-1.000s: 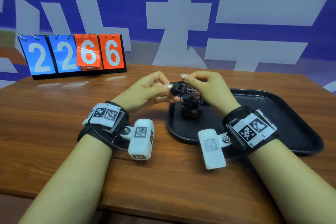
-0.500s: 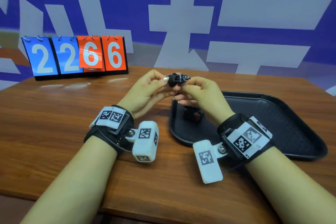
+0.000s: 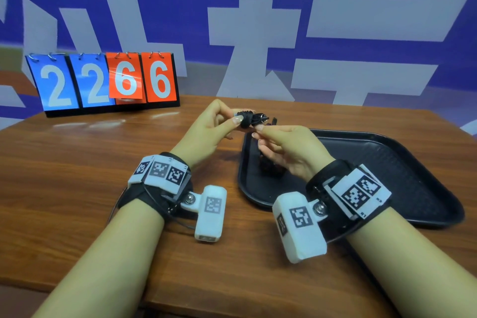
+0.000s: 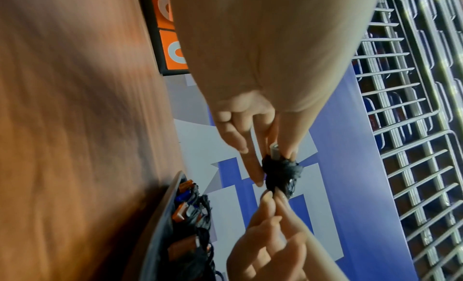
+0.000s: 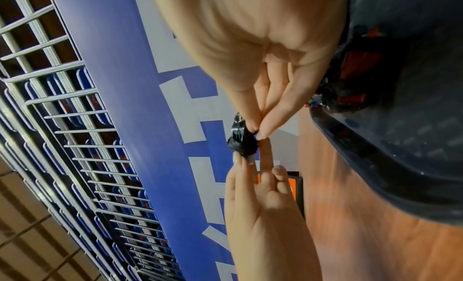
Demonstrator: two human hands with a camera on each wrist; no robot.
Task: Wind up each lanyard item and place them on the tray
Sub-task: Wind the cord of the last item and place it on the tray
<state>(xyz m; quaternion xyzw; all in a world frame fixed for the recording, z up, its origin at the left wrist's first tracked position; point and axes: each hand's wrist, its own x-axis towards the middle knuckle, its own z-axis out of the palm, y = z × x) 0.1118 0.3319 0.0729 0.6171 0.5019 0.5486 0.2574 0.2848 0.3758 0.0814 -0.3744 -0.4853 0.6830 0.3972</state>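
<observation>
A small black wound lanyard bundle (image 3: 247, 119) with a metal clip at its right end is held in the air over the tray's far left corner. My left hand (image 3: 238, 116) pinches its left side between thumb and fingers. My right hand (image 3: 258, 130) pinches the bundle's lower right end with thumb and forefinger. The left wrist view shows the bundle (image 4: 280, 172) between both hands' fingertips, and the right wrist view shows the bundle (image 5: 241, 142) the same way. A pile of wound lanyards (image 3: 268, 168) with orange and blue parts lies in the black tray (image 3: 387, 162), partly hidden by my right hand.
A flip scoreboard (image 3: 103, 82) reading 2266 stands at the table's far left. The brown wooden table (image 3: 64, 175) stretches left of the tray. A blue and white wall stands behind the table. The tray's right half (image 3: 413, 188) is bare.
Both hands have lifted the bundle up and away from the pile on the tray. My right hand has shifted from above the bundle to its lower right end.
</observation>
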